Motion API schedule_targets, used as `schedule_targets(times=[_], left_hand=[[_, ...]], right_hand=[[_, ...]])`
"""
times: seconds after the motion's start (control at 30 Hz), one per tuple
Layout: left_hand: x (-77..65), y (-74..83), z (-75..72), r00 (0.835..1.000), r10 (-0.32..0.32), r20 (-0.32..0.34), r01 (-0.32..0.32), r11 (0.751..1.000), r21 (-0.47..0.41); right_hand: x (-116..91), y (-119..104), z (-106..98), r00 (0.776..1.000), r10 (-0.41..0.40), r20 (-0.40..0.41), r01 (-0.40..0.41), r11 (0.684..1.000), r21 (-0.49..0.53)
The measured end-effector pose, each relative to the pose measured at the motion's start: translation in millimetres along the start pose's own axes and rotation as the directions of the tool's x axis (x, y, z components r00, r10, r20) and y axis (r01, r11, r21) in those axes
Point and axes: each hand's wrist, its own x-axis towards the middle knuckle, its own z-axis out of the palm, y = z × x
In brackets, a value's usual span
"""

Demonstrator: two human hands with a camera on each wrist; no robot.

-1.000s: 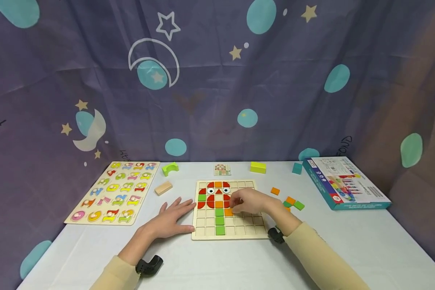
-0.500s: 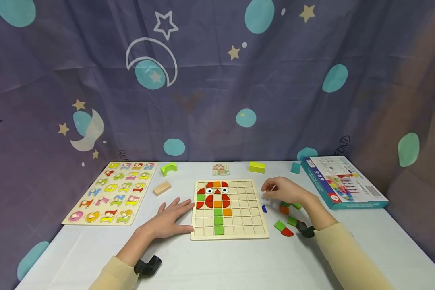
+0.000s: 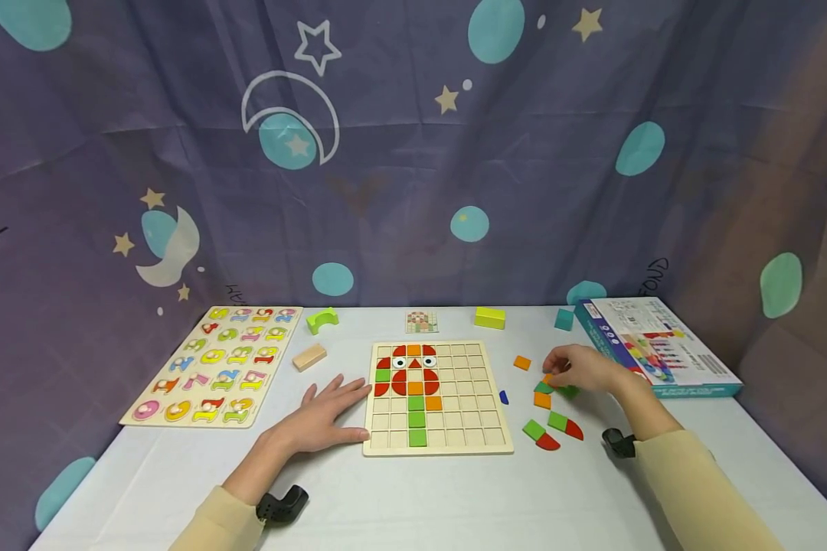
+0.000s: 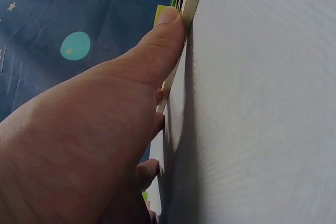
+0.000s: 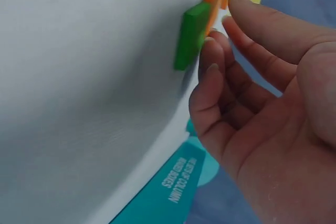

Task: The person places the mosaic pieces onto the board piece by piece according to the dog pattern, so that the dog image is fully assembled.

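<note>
My left hand (image 3: pixel 327 417) lies with spread, straight fingers at the left edge of a wooden grid board (image 3: pixel 478 451). In the left wrist view its thumb (image 4: pixel 163 30) touches the board's side. Red, orange and green tiles and two eye pieces form a figure on the board's left half; one orange tile (image 3: pixel 433 403) sits beside the green column. Over loose tiles right of the board, my right hand (image 3: pixel 582 369) has bent fingers, with a gap between thumb and forefinger. Fingertips are right at an orange tile (image 5: pixel 213 14), with a green tile (image 5: pixel 191 38) near them.
Loose green and red tiles (image 3: pixel 547 441) and a blue piece (image 3: pixel 504 397) lie right of the board. A number puzzle (image 3: pixel 256 405) stands left, a teal-edged box (image 3: pixel 668 352) right. Along the back are a pattern card (image 3: pixel 422 322) and several blocks, including a yellow one (image 3: pixel 490 317).
My right hand has left the orange tile on the board and moved right to the loose tiles. The left hand stays at the board's edge.
</note>
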Motion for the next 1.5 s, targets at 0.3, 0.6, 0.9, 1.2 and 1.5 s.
schedule_targets(times=[0.3,0.6,0.9,1.2,1.5], left_hand=[[0.4,-0.4,0.5,1.000,-0.007,0.000,0.007,1.000,0.000],[0.7,-1.3,-0.4,1.000,-0.014,-0.001,0.014,1.000,0.011],[0.2,-1.4,0.4,1.000,-0.014,-0.003,0.015,1.000,0.006],[1.3,-2.1,-1.8,1.000,-0.005,0.003,0.005,1.000,0.018],[-0.2,-0.4,-0.7,1.000,-0.009,0.004,0.009,1.000,0.005]], right_hand=[[3,3,0,0.999,0.041,0.024,-0.040,0.999,-0.032],[2,1,1,0.999,0.046,0.025,-0.044,0.996,-0.074],[6,-6,2,0.999,0.050,0.007,-0.049,0.992,-0.116],[11,-21,3,0.998,-0.032,-0.053,0.030,0.999,-0.035],[32,-72,42,0.988,-0.151,0.037,0.151,0.989,0.003]])
